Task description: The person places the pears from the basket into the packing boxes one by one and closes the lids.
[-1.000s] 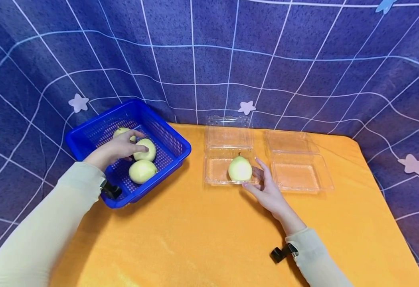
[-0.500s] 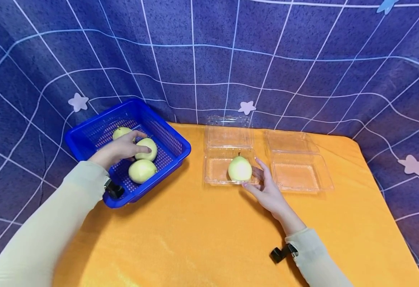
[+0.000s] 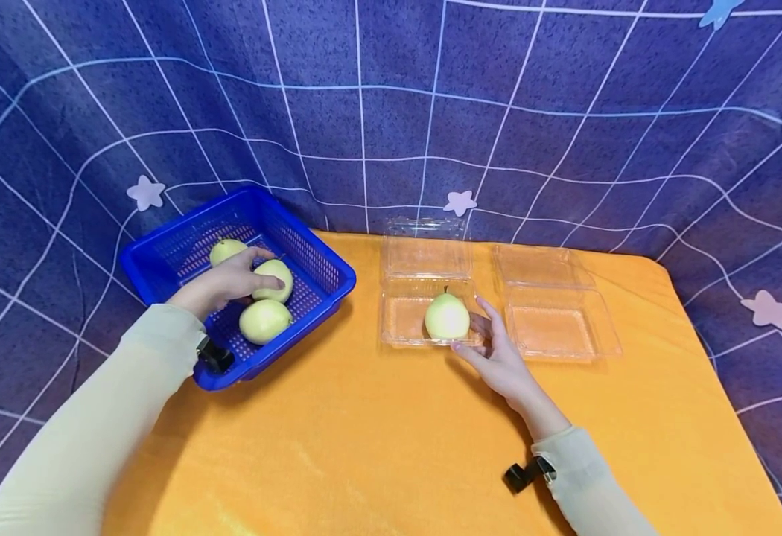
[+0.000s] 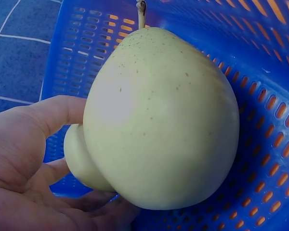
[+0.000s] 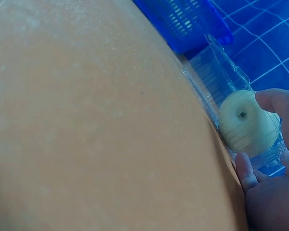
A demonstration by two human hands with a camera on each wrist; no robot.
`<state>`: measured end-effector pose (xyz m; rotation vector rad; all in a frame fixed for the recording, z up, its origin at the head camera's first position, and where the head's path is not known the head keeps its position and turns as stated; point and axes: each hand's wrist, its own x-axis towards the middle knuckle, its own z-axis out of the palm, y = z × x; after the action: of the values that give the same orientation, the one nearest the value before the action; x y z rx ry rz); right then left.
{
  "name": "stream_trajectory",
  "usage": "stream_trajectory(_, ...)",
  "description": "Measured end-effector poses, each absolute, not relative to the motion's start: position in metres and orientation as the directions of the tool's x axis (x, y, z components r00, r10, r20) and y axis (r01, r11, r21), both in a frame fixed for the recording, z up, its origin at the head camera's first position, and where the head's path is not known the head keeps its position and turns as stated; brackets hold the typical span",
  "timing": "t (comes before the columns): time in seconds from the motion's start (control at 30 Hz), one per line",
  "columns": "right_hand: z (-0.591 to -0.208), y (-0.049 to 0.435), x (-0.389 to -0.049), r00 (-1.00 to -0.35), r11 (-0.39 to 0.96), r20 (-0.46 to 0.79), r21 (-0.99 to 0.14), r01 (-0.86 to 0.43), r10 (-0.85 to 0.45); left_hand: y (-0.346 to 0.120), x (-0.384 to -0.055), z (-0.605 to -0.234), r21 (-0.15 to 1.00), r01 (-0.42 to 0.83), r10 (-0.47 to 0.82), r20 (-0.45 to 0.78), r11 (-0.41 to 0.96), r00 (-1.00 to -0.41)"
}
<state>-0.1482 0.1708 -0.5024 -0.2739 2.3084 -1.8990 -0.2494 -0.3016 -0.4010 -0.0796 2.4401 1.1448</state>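
Observation:
In the blue basket [image 3: 304, 313], my left hand [image 3: 226, 279] grips a pale green pear [image 3: 275, 277], thumb on its near side. Two more pears lie there: the near pear [image 3: 264, 321] in front and the far pear [image 3: 226, 249] partly behind my hand. The left wrist view has a large pear [image 4: 159, 115] in the foreground, covering part of a second pear [image 4: 82, 161] and my fingertips. My right hand [image 3: 501, 357] holds the near right corner of an open clear plastic clamshell container [image 3: 398, 316]. Inside it, a pear [image 3: 447, 316] stands stem up, close to my fingers.
A second open clear clamshell container [image 3: 555, 327] stands to the right of the first. An orange cloth [image 3: 337, 439] covers the table. Behind the table hangs a blue curtain [image 3: 391, 119] with white lines and stars.
My left hand has shifted slightly to the right with its pear within the basket. The right hand and the containers have stayed in place.

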Motion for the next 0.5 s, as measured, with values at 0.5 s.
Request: stream_trajectory(0.5, -0.5037, 0.1705, -0.1490, -0.973, 0.187, 0.019, -0.980, -0.063, -0.228, -0.3045, -0.2475, -0.4061, 0.722, -0.244, 0.129, -0.419, 0.647, -0.899)
